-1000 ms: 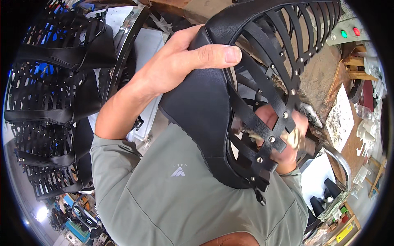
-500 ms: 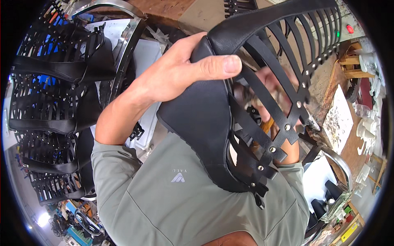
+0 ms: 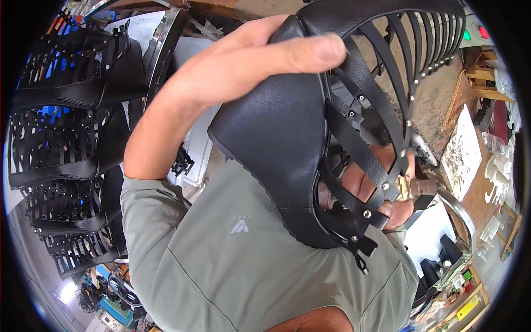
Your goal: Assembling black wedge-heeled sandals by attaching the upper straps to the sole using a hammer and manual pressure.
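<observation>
A black wedge sandal (image 3: 271,133) with a tall shaft of riveted straps is held up in front of my chest. My left hand (image 3: 249,63) is closed around its heel part, thumb lying across the seam near the straps. My right hand (image 3: 368,182), partly hidden behind the straps, is closed at the lower part of the lattice, near the toe end. A brownish-gold object (image 3: 415,188) shows beside its fingers; its kind is unclear. Silver rivets (image 3: 385,186) dot the strap crossings.
Several similar black strappy sandals (image 3: 55,166) hang stacked on the left beside a metal-edged rack (image 3: 160,47). On the right, a speckled white sheet (image 3: 462,149) lies on a brown work surface (image 3: 487,182). Red and green buttons (image 3: 483,32) sit at the upper right.
The sandal has shifted slightly up and tilted, my left hand rising with it. My right hand has moved lower behind the straps, toward the toe end.
</observation>
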Motion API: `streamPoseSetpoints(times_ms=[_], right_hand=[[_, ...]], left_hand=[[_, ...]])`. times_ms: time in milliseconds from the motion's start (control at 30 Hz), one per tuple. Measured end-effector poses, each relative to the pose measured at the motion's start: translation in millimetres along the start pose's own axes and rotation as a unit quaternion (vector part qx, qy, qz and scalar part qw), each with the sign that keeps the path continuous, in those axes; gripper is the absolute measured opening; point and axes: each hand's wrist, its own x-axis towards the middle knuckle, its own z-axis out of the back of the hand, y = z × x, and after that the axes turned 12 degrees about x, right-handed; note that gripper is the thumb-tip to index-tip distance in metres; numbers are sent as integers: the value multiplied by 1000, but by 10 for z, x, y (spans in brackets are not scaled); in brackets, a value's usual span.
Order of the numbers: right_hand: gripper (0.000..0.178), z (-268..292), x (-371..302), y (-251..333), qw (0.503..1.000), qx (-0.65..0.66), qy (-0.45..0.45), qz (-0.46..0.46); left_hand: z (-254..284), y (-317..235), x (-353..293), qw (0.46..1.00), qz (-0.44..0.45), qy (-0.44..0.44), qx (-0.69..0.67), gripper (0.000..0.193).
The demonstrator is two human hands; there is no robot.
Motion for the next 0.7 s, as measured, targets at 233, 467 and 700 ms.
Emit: streamPoseSetpoints(times_ms=[233, 467, 700], right_hand=[[39, 220, -115, -243, 995, 94, -6, 35], [48, 156, 291, -264, 987, 32, -80, -133], [38, -43, 306, -332, 999, 3, 14, -41]], left_hand=[[-845, 1151, -605, 830, -336, -147, -419, 90], [-667, 838, -480, 912, 29, -188, -363, 61], [-664, 648, -751, 922, 38, -151, -355, 62]])
